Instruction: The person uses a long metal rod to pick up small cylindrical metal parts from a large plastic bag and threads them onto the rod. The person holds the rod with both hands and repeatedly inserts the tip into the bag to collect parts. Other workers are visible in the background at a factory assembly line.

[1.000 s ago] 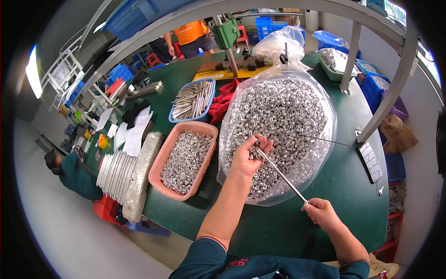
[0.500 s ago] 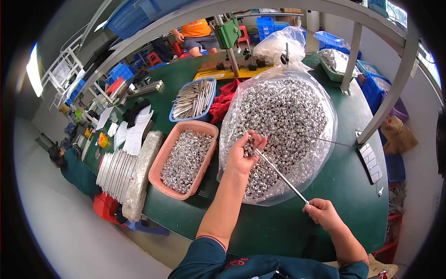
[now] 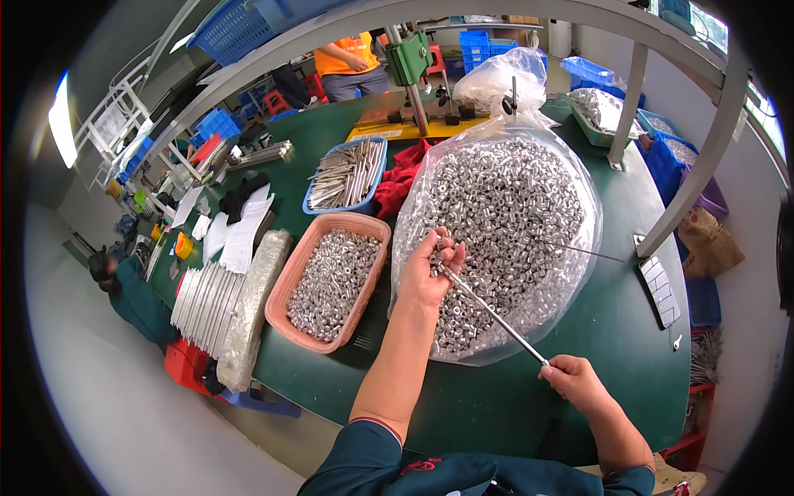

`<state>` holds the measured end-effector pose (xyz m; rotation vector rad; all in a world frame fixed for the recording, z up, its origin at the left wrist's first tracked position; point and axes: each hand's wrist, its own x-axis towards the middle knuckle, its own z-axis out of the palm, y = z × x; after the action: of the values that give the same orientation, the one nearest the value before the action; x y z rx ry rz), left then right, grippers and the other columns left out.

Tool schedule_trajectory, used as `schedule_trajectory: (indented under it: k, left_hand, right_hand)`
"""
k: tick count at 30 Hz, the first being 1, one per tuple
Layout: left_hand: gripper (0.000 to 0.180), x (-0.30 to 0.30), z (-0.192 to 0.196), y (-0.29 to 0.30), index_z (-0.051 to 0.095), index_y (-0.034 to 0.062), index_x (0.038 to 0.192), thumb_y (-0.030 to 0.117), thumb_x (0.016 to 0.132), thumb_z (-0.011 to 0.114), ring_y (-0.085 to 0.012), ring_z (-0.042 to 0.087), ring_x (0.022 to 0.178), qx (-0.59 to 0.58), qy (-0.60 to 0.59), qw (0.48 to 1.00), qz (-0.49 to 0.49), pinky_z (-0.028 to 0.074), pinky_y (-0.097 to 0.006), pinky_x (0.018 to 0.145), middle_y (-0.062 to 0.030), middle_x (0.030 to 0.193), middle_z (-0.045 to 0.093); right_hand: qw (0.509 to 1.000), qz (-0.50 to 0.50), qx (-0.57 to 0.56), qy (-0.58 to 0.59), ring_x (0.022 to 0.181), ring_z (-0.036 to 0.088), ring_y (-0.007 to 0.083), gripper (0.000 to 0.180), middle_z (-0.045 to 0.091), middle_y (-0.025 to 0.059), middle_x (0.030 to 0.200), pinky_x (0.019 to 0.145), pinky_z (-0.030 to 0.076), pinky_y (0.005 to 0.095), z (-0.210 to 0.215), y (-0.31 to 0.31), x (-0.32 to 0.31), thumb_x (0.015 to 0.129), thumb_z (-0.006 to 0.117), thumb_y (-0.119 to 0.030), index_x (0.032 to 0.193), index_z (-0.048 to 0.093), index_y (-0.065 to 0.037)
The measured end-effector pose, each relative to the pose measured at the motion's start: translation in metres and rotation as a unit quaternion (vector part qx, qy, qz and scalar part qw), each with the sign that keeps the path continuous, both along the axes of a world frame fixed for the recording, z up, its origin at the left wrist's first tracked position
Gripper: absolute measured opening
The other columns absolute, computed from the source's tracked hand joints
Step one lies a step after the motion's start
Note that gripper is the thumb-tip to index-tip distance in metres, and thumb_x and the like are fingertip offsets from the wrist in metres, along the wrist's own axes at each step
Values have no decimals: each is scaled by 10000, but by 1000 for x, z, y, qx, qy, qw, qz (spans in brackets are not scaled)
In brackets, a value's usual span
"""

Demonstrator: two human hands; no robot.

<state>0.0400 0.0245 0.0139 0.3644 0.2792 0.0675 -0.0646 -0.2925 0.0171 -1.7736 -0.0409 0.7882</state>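
L hand [image 3: 426, 277], centre of frame, rests on the pile of small metal nuts [image 3: 504, 223] in a clear plastic bag [image 3: 579, 273] lying open on the green counter [image 3: 628, 364]. Its grip is pinched shut on a few nuts at the tip of a thin metal rod [image 3: 495, 314]. The rod runs diag. from that hand down to lower right, where the R hand [image 3: 571, 382] has it in a closed fist at the near end.

Just left of the bag: a pink tray [image 3: 285, 285] filled w/ more of the same nuts. Above it, upper centre-left, a blue tray [image 3: 374, 178] of metal pins, and a red cloth [image 3: 397, 186] between that tray and the bag. Far left of counter: a stack of metal discs [image 3: 203, 298] beside a wrapped roll [image 3: 252, 310], plus white papers [image 3: 244, 236]. Upper centre: a green press stand [image 3: 411, 62] on a yellow base. A second thin rod [image 3: 579, 250] lies on the bag at right. Top of frame, a person in an orange shirt [image 3: 347, 54] stands behind the counter.
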Motion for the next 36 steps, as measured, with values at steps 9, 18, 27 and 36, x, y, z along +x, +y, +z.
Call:
schedule_trajectory:
  k: [9, 18, 27, 36]
  left_hand:
    - [175, -1, -7, 2, 566, 41, 1030, 178, 928, 604, -62, 424, 478, 14, -23, 998, -51, 522, -308, 704, -38, 765, 559]
    - [197, 0, -3, -13, 544, -41, 1041, 105, 919, 596, -96, 480, 564, -83, 16, 994, -64, 562, -311, 720, -65, 754, 522]
    - [193, 2, -8, -8, 543, -64, 1032, 75, 910, 598, -130, 524, 619, -119, 9, 992, -35, 581, -347, 790, -60, 733, 491]
    - [181, 2, -5, -10, 518, -52, 1023, 86, 923, 580, -141, 528, 614, -93, -28, 995, -20, 578, -377, 838, -67, 722, 485]
  right_hand:
    - [1000, 4, -18, -20, 585, 430, 38, 224, 499, -47, 661, 516, 346, 218, 4, 0, 0, 919, 602, -233, 890, 664, -20]
    - [998, -7, 31, 58, 542, 406, 34, 221, 478, -53, 645, 476, 327, 203, -5, -4, 2, 925, 598, -243, 909, 661, -32]
    - [997, -18, 57, 58, 529, 400, 32, 213, 469, -56, 637, 472, 321, 196, -6, -1, 1, 926, 597, -236, 893, 649, -32]
    - [996, -12, 66, 59, 534, 404, 31, 219, 470, -60, 637, 476, 328, 194, -8, -2, 0, 926, 598, -236, 902, 647, -24]
